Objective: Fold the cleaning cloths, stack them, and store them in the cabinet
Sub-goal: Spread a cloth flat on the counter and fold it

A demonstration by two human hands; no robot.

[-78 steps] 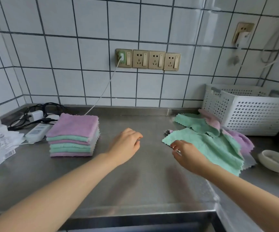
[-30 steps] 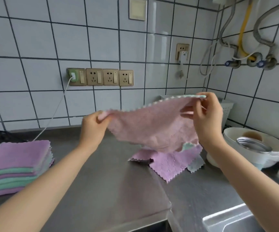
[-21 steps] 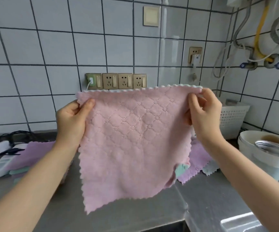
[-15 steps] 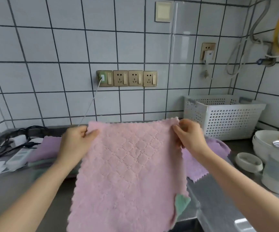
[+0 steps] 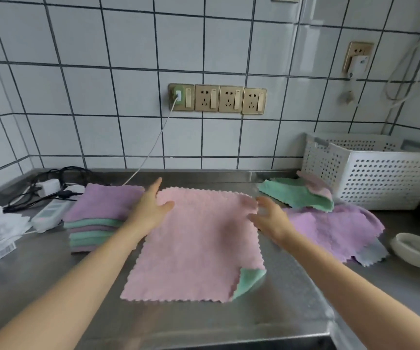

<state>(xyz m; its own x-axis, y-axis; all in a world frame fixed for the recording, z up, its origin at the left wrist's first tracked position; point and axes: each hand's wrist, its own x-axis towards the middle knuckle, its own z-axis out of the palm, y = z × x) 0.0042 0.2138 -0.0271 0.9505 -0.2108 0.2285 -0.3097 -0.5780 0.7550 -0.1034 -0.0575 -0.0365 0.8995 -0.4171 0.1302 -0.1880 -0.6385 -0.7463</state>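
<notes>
Pink quilted microfibre cloth (image 5: 193, 243) lies flat on steel surface (image 5: 203, 322) between left hand (image 5: 150, 210) and right hand (image 5: 269, 218), both open, empty. Soft, light, limp; likely bunches. Pinch far corners beside fingertips; flatten upturned near-right corner first.

no text, label or number is legible anywhere

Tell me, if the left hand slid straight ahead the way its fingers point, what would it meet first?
Probably the white charging cable lying near the counter's back edge, then the tiled wall. The left hand points up and slightly right over the pink cloth's far left corner; depth is hard to judge.
</notes>
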